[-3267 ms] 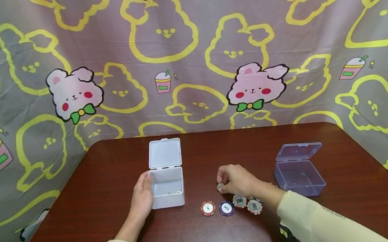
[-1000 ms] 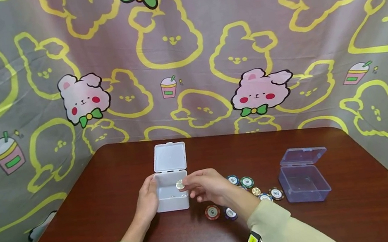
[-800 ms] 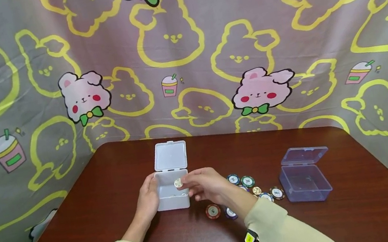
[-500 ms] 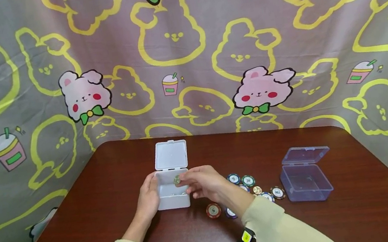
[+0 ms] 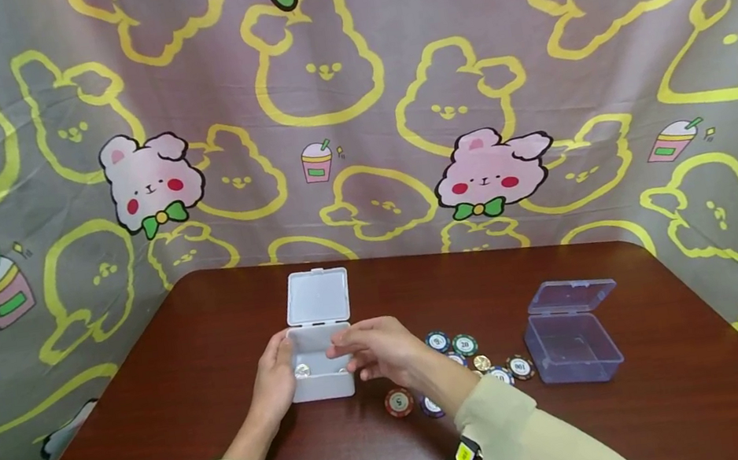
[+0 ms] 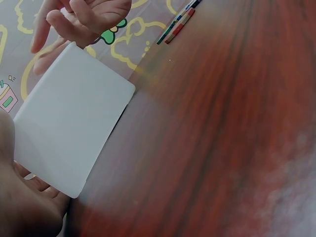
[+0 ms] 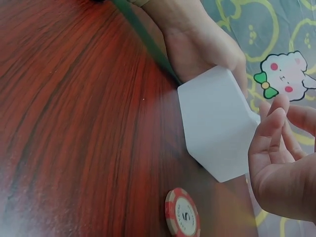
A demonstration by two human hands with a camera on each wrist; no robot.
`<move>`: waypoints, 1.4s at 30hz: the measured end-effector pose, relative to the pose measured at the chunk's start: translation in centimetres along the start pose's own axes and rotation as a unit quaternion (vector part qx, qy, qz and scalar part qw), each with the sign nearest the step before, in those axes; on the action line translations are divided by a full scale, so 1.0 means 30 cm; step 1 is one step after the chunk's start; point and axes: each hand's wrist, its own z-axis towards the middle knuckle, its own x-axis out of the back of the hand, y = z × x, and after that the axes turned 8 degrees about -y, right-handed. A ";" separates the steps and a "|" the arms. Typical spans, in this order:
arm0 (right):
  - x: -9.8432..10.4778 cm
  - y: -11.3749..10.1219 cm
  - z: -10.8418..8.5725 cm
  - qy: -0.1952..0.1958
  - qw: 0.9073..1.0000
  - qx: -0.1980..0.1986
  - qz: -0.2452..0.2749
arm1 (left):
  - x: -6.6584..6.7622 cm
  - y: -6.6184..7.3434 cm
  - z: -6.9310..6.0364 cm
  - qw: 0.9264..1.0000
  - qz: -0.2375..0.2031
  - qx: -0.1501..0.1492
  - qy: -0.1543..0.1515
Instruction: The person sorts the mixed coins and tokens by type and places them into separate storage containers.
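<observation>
A white box (image 5: 324, 387) stands on the table with its lid raised, and a shiny coin (image 5: 302, 370) lies inside at the left. My left hand (image 5: 273, 378) grips the box's left side; in the left wrist view the box wall (image 6: 74, 118) rests against that palm. My right hand (image 5: 385, 351) is over the box's right edge, its fingers loosely bent with nothing seen between them. The right wrist view shows this right hand (image 7: 284, 163) beside the box (image 7: 217, 123), apart from the wall. The box's floor is partly hidden.
Right of my hand lie several poker chips, among them a red chip (image 5: 399, 402) and a green chip (image 5: 465, 344), with a gold coin (image 5: 481, 363). A clear purple box (image 5: 576, 358) with its lid up stands further right on the table (image 5: 211, 325).
The coin that my right fingers pinched has been let go and a coin now shows inside the white box. My left hand keeps its grip. The head view has shifted slightly.
</observation>
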 end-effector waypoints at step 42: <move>0.413 0.022 -0.326 0.111 0.913 0.031 -0.392 | 0.014 0.014 -0.006 0.999 0.008 0.018 -0.028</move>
